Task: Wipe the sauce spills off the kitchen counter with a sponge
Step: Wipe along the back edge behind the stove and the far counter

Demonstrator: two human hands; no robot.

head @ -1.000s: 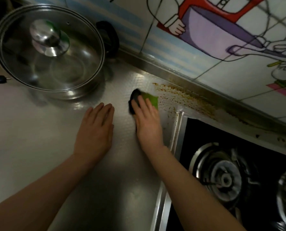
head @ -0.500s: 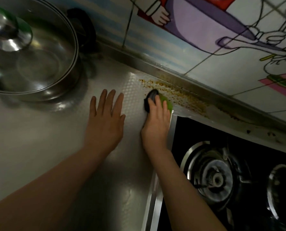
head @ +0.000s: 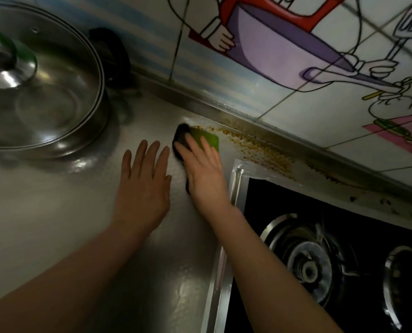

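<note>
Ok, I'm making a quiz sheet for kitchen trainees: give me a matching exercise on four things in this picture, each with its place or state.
Things:
1. sponge
2. pot
3. sauce spill
4. left hand

Places or states:
A. flat on the bare counter, holding nothing
B. speckled along the wall edge, above the stove corner
C. under the right hand, green
D. far left, glass lid on

Pairs: 1-C, 2-D, 3-B, 4-A

The steel table [head: 56, 212] carries a lidded pot [head: 44, 92] at its far left and a black gas hob [head: 320, 236] set in at the right. Between them lie a green sponge [head: 208, 138] under the right hand [head: 205, 174], the flat left hand [head: 143, 186], and brown sauce spills [head: 255, 147] along the back edge.
</note>
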